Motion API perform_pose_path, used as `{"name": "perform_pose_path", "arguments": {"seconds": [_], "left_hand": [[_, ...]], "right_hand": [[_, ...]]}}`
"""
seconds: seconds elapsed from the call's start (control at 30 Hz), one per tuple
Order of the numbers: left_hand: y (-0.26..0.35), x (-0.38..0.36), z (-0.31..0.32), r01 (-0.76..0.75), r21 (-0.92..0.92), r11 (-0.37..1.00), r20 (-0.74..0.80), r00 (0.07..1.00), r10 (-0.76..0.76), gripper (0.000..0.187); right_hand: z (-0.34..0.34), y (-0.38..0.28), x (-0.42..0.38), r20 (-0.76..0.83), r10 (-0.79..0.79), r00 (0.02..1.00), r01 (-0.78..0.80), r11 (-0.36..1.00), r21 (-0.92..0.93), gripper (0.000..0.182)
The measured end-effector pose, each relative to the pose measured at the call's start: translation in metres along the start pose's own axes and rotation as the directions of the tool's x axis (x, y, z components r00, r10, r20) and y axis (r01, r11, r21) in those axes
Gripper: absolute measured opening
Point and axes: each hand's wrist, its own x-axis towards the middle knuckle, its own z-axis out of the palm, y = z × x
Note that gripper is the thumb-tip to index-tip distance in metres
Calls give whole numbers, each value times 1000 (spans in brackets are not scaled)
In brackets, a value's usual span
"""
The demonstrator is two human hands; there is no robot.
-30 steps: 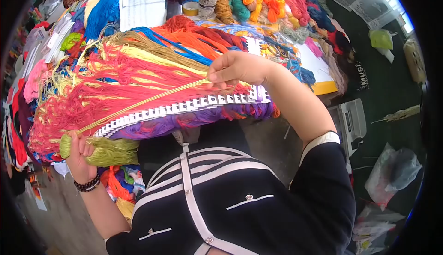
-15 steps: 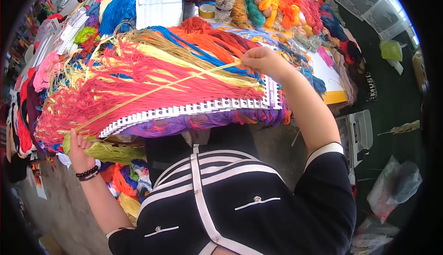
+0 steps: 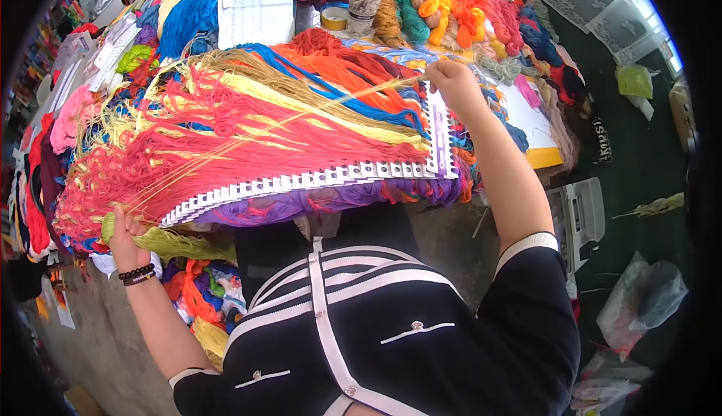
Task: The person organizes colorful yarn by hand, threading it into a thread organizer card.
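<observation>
Head view: left hand [image 3: 124, 239] is gripping the soft green yarn bundle [image 3: 177, 245]; right hand [image 3: 451, 81] is pinching light, limp yellow strands [image 3: 286, 119] taut.

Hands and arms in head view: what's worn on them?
Both hands bare, no gloves. Left hand has dark beaded bracelets at the wrist. Both forearms bare; black sleeves end in white-trimmed cuffs near the elbows.

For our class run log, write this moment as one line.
left hand: grips green yarn bundle | right hand: pinches yellow strands taut | beneath: yarn sample card
</observation>
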Motion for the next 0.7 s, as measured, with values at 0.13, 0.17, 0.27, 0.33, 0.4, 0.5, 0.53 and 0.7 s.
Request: {"name": "perform_pose_path", "arguments": {"seconds": [0.13, 0.17, 0.27, 0.33, 0.4, 0.5, 0.53, 0.7], "left_hand": [[4, 12, -20, 46, -3, 999, -5, 999, -46, 31], [1, 12, -22, 36, 34, 999, -36, 999, -35, 30], [-9, 12, -28, 29, 85, 996, -56, 998, -25, 25], [-11, 12, -27, 14, 46, 999, -55, 998, -12, 25], [-12, 14, -30, 25, 42, 999, -57, 998, -22, 26], [-12, 12, -29, 43, 43, 998, -66, 997, -41, 27], [-12, 10, -29, 52, 47, 998, -70, 996, -49, 27], [-8, 4, -32, 34, 61, 998, -87, 996, -29, 25]], "right_hand": [[-6, 44, 20, -329, -154, 932, 83, 972, -218, 23], [-10, 51, 21, -332, -150, 931, 79, 973, -218, 23], [-17, 56, 17, -251, 30, 968, -62, 991, -118, 25], [-13, 61, 17, -261, 24, 965, -61, 989, -135, 25], [-8, 66, 20, -275, 15, 961, -58, 987, -150, 25], [-4, 74, 24, -280, -22, 960, -23, 987, -158, 26], [-4, 75, 24, -288, -1, 958, -42, 989, -144, 26], [7, 84, 29, -168, 77, 983, -83, 996, -25, 21]]}}
